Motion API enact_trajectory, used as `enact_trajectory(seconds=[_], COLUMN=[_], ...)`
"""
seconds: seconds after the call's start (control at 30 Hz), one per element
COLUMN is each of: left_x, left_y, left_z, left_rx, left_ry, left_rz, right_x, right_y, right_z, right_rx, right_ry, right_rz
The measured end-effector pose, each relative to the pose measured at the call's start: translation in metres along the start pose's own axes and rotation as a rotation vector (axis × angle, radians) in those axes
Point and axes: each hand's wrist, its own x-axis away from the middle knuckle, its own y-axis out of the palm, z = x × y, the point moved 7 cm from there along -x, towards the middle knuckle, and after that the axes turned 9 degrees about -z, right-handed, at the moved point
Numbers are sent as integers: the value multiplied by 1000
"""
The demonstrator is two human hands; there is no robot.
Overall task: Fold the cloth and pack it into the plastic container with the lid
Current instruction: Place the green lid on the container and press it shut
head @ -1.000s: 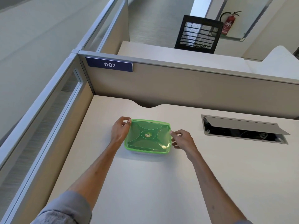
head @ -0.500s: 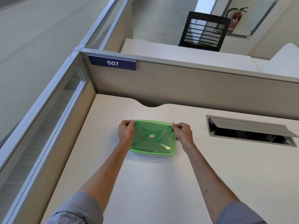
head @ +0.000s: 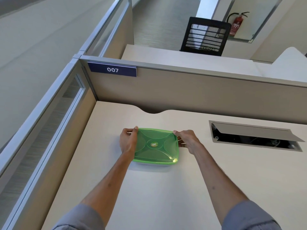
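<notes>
A green translucent plastic container with its lid on sits flat on the pale desk. A round sticker marks the lid's middle. My left hand grips the container's left edge, thumb on the far left corner. My right hand grips its right edge, thumb on the far right corner. No cloth shows anywhere; what is inside the container cannot be made out through the lid.
An open cable hatch with a raised flap lies in the desk to the right. Cubicle partitions close the far and left sides, with a "007" sign. Beyond stand a black chair and a fire extinguisher.
My right hand moved in from beside the container and took hold of its right edge. My left hand shifted along the left edge. The container stayed on the desk.
</notes>
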Motion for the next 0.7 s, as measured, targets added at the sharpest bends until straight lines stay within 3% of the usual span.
enact_trajectory(seconds=[0.17, 0.37, 0.53, 0.7], left_x=[-5, 0, -3, 1], left_y=[-3, -8, -3, -9], left_z=[3, 10, 8, 6], left_rx=[12, -163, 10, 5], left_ry=[-21, 113, -12, -12], left_rz=[-43, -158, -135, -132], right_x=[2, 8, 7, 11], right_y=[-1, 6, 7, 8], right_z=[2, 11, 11, 15], right_rx=[-8, -48, -110, -149], right_ry=[-22, -89, -113, -116], right_rz=[-6, 82, 129, 164])
